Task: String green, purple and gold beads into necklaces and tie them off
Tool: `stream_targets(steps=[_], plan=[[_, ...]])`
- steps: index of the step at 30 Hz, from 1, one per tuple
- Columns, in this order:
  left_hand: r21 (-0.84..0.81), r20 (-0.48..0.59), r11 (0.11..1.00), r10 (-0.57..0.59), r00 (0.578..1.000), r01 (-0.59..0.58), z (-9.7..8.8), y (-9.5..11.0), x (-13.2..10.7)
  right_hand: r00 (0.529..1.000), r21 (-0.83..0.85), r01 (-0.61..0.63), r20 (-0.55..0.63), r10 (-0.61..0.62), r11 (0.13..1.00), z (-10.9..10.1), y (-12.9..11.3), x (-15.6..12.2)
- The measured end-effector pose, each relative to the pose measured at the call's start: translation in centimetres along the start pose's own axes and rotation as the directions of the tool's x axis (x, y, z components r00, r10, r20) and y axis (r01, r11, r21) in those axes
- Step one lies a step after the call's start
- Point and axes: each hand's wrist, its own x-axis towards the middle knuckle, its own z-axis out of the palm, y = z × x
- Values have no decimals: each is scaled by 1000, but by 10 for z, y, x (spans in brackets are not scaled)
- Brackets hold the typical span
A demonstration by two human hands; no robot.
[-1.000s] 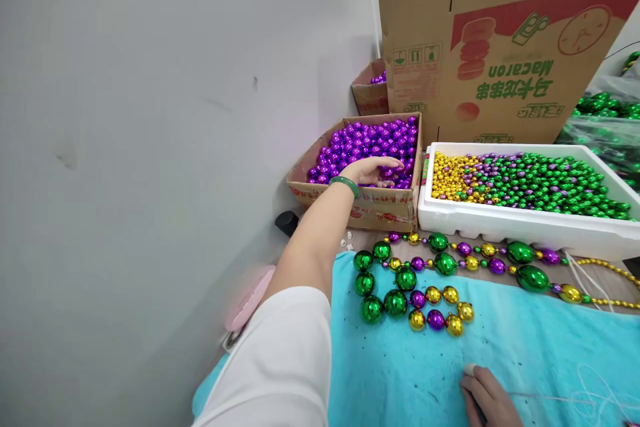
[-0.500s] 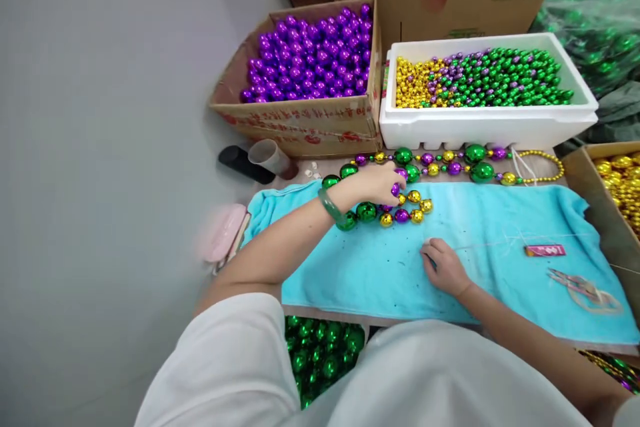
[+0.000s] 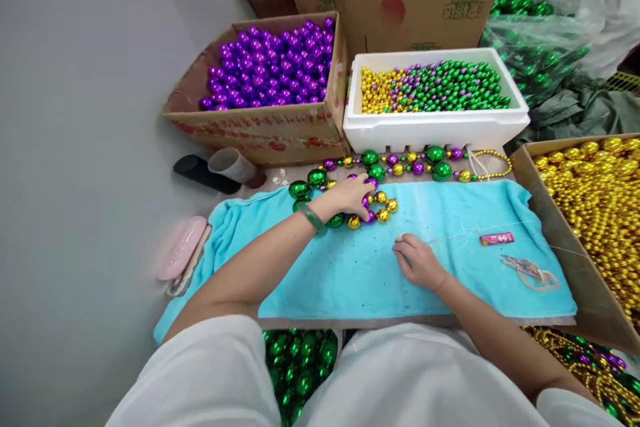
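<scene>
A string of large green, purple and gold beads point(image 3: 383, 215) lies partly on the blue towel point(image 3: 345, 287). My left hand point(image 3: 350, 195), with a green bangle at the wrist, rests over its purple beads, thumb and fingers spread apart. Under the palm some of the beads are hidden. Lower and to the right, my right hand point(image 3: 419, 261) is closed just above the towel, thumb and forefinger pinched together. A thin white thread point(image 3: 447, 236) runs from these fingers to the right. The fingertips' exact hold is too small to see clearly.
Behind stand a carton of purple beads point(image 3: 255, 117) and a white foam box point(image 3: 435, 125) of small mixed beads. A carton of gold beads point(image 3: 575, 280) is at right. On the towel lie a pink packet point(image 3: 497, 239) and snips point(image 3: 525, 268). Cups point(image 3: 233, 167) stand left.
The view has shifted to the right. My left hand's fingers have spread wider over the beads. My right hand keeps nearly the same place on the towel, still pinched.
</scene>
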Motion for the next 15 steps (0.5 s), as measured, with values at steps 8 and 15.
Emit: stream_targets(steps=[8,15], plan=[[-54,-538,996,-87,839,69,23,26,-37,975,-142,-88,-216,56,986,-126,68,59],[79,-767,993,119,630,-92,149,81,-102,846,-496,-529,-239,477,689,-263,165,186]])
